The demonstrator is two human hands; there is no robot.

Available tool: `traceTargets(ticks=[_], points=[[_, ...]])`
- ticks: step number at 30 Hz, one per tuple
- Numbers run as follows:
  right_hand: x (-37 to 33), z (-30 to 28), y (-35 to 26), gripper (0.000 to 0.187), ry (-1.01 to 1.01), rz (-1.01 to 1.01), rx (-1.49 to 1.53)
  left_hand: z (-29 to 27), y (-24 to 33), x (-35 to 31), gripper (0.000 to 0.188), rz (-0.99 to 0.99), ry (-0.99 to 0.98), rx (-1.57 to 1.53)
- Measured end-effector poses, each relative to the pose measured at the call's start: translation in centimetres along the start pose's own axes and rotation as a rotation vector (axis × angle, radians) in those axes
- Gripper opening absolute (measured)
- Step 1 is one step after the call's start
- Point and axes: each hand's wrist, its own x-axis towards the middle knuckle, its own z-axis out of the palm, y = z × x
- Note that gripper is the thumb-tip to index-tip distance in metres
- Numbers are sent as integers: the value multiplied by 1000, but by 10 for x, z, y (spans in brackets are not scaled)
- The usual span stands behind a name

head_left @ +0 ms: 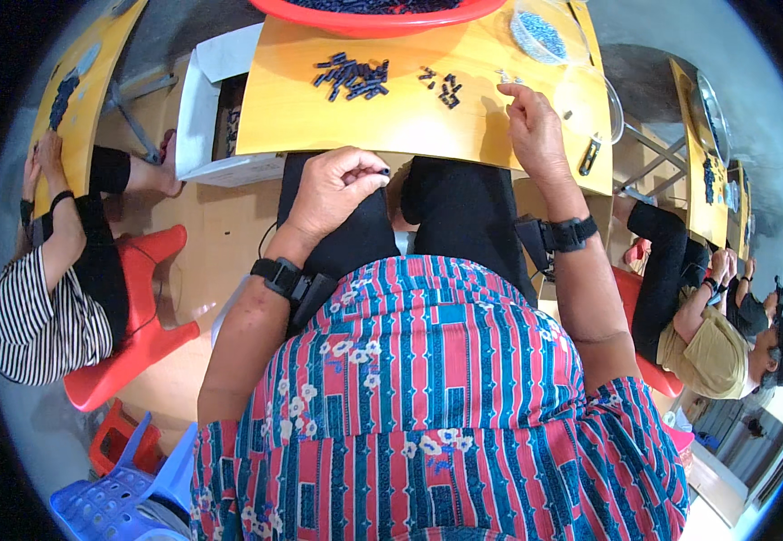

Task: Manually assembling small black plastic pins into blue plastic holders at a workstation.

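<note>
My left hand (337, 187) is just off the table's near edge, over my lap. Its thumb and forefinger pinch a small black tube (384, 171). My right hand (534, 128) is above the right part of the yellow table (283, 126), forefinger stretched out and the other fingers curled, nothing visible in it. Close to that fingertip are a few tiny pale pieces (505, 76). A pile of black tubes (352, 76) sits at the left of the tabletop. Between pile and right hand is a smaller group of short black pieces (450, 90).
A red basin (391, 25) of dark parts stands at the far edge. Right of it is a clear tub (538, 36) of small blue pieces. A black-and-yellow cutter (590, 155) lies at the near right. An open white box (220, 169) stands left. People sit at tables on both sides.
</note>
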Motion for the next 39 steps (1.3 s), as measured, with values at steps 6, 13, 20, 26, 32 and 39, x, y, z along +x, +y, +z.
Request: traceTargets(ticks=[6, 13, 20, 26, 32, 39], points=[[-19, -9, -59, 22, -308, 266, 875, 0, -5, 0, 10, -70, -51, -142], [-32, 19, -91, 14, -529, 413, 1212, 0, -1, -1, 10, -95, -58, -184], [-37, 41, -95, 15, -583, 466, 1238, -2, -6, 2, 10, -104, -34, -273], [-35, 44, -92, 14, -612, 469, 1172, -1, -9, 4, 10, -136, -48, -292], [-34, 43, -96, 15, -616, 409, 1062, -1, -9, 4, 11, -147, -51, -260], [-33, 46, -96, 14, -571, 285, 992, -2, -7, 4, 10, -163, -60, -266]])
